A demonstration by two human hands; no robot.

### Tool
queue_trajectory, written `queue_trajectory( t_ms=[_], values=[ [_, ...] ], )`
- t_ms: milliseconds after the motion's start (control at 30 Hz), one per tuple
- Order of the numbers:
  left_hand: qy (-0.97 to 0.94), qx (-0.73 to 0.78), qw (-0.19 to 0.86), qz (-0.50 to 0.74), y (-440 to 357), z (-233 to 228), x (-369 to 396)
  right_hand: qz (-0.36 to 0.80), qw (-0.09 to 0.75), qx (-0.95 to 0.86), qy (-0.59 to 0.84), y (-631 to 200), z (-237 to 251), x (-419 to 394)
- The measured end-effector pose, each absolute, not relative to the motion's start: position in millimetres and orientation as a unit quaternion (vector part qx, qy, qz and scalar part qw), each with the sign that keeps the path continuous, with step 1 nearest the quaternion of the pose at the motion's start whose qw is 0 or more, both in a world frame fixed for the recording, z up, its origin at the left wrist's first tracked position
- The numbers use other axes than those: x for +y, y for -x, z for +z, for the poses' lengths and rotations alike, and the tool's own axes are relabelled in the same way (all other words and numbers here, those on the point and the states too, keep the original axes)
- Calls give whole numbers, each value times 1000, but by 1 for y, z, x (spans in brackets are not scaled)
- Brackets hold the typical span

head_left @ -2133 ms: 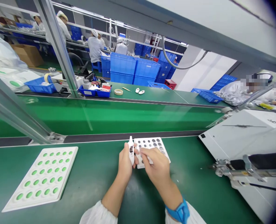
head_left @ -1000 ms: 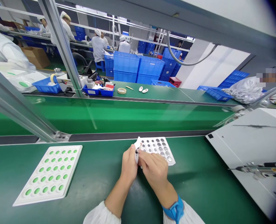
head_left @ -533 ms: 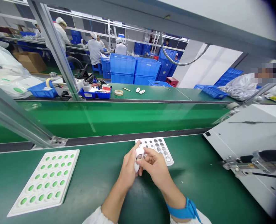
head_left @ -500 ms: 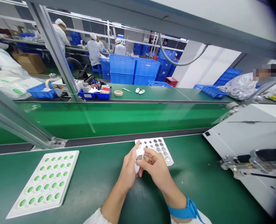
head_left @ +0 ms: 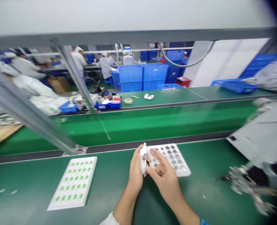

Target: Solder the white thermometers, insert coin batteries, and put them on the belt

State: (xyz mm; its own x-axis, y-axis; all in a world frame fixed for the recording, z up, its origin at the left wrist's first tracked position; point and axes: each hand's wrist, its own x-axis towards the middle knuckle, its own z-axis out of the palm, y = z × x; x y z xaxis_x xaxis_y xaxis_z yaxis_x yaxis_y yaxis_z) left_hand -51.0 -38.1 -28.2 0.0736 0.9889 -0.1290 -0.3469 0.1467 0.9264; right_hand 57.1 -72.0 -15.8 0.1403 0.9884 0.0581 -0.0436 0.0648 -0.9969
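My left hand point(head_left: 135, 170) is closed around a small white oval plastic housing point(head_left: 143, 158), tilted up on edge, with a dark round spot on its inner side. Close by on the right is my right hand point(head_left: 164, 172), its thumb at the housing's lower edge and its index finger stretched out apart from it. Whether the thumb touches is hard to tell. Behind the hands lies a white tray point(head_left: 186, 172) with rows of round silver discs, partly covered by the right hand.
A second white tray point(head_left: 78, 204) with green rounds lies at the left on the green table point(head_left: 110, 193). A metal post point(head_left: 79, 84) rises near it. Beyond the green belt point(head_left: 129, 122) sit a tape roll point(head_left: 128, 101), two white oval parts point(head_left: 149, 97) and blue bins point(head_left: 109, 105). Co-workers sit farther back.
The view has swung left, so things appear farther right. The housing has turned more edge-on in my left hand, and my right hand's fingers have spread away from it.
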Motion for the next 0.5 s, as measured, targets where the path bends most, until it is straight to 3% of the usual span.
queue_trajectory(
  t_ms=[100,200,333,500],
  values=[
    [-448,567,454,521,68,-30,0,254,561,-594,517,-52,-25,-76],
    [-562,668,262,412,83,-25,55,147,573,-654,471,-49,-33,-74],
    [-574,709,185,366,88,-16,108,119,571,-679,446,-49,-41,-73],
    [-579,719,124,364,79,-20,93,107,575,-671,456,-51,-48,-71]
  ],
)
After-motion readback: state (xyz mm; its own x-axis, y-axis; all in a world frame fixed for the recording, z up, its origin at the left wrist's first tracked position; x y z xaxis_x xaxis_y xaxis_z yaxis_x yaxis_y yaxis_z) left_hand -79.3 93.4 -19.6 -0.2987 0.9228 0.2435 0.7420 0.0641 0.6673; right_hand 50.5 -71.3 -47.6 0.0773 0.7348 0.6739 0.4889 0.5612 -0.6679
